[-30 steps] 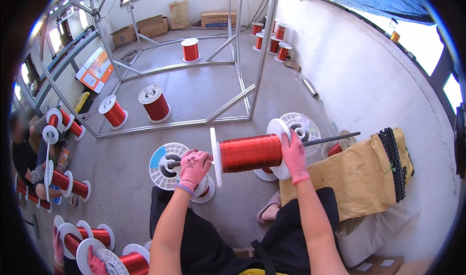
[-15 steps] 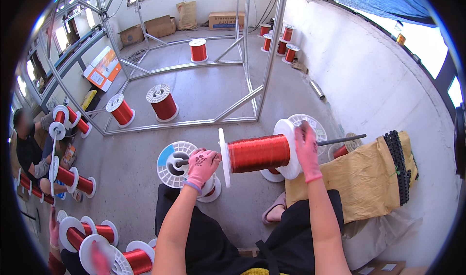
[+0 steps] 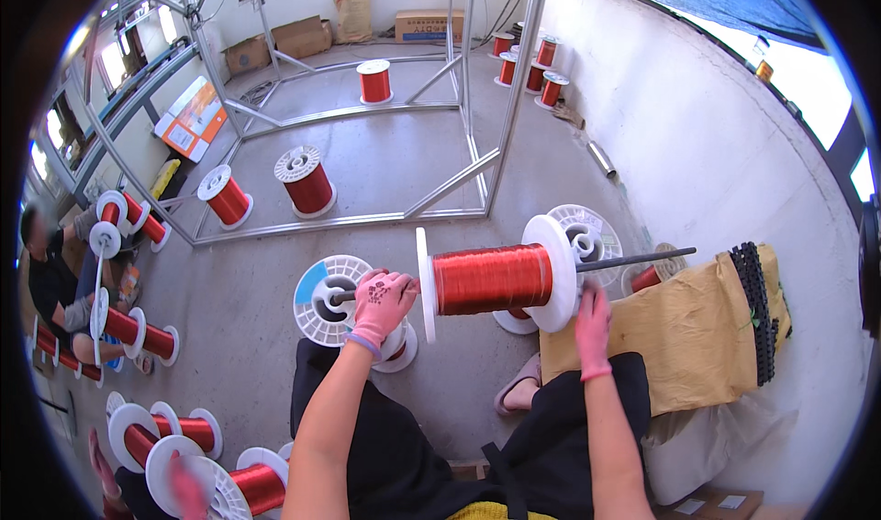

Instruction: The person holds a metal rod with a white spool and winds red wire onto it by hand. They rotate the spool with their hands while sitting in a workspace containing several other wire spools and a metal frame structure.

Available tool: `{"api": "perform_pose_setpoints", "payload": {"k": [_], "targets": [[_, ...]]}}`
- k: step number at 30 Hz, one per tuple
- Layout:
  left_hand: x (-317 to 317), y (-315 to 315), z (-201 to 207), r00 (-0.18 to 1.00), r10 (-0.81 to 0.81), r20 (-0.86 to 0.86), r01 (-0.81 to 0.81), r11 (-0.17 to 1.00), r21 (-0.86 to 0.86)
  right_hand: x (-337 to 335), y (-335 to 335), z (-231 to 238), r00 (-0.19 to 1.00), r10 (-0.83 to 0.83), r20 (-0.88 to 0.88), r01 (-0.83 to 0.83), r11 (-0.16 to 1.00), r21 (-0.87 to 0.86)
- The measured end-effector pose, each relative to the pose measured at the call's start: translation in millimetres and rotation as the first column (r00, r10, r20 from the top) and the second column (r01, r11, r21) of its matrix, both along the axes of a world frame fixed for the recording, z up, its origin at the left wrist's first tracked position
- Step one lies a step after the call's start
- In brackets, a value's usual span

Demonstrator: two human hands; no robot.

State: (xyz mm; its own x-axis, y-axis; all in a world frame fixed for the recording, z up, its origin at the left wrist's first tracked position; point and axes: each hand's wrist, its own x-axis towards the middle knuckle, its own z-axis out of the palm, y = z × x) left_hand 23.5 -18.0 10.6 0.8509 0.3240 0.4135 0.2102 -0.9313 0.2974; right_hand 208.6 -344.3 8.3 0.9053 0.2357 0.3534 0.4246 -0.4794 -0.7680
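My left hand [image 3: 384, 301], in a pink glove, is closed around a dark rod [image 3: 633, 259] just left of a big spool of red wire [image 3: 493, 279]. The rod runs through the spool and sticks out beyond both white flanges. My right hand [image 3: 593, 329], also gloved in pink, is beside the lower edge of the right flange [image 3: 552, 272]. Its fingers point upward, slightly blurred, and seem loosely extended; whether they touch the flange is unclear. Below the rod's left end stands a white-flanged spool [image 3: 321, 323]; another spool [image 3: 596, 222] stands behind the right flange.
A metal frame [image 3: 367, 219] stands ahead, with several red spools in and around it. Tan sacking [image 3: 661, 346] with a black ribbed strip lies at right, by the white wall [image 3: 734, 153]. At left, a co-worker [image 3: 60, 281] sits among spools; another person's blurred pink glove [image 3: 188, 486] is at lower left.
My right hand has come off the top of the right flange and moved down to its lower edge. My left hand keeps its hold on the rod.
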Motion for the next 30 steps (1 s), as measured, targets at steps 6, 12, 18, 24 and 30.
{"api": "perform_pose_setpoints", "payload": {"k": [6,12,18,24,30], "targets": [[-6,8,-10,0.998,0.058,-0.006,-0.057,0.994,0.089,29,73,68,0.961,0.148,0.236,-0.09,0.967,-0.241],[5,-10,3,1.0,0.006,0.015,-0.006,1.0,-0.009,-41,0,-20,0.993,0.085,-0.08,-0.098,0.98,-0.174],[-6,-1,2,1.0,-0.005,0.029,0.006,0.999,-0.04,2,3,4,0.979,0.005,-0.204,0.027,0.988,0.155],[-8,5,2,0.988,0.06,-0.139,-0.062,0.998,-0.011,42,78,56,0.944,0.161,0.288,-0.109,0.976,-0.188],[8,-6,-16,1.0,-0.007,0.006,0.007,1.0,-0.008,-50,3,3,0.992,0.066,-0.11,-0.079,0.99,-0.119]]}}
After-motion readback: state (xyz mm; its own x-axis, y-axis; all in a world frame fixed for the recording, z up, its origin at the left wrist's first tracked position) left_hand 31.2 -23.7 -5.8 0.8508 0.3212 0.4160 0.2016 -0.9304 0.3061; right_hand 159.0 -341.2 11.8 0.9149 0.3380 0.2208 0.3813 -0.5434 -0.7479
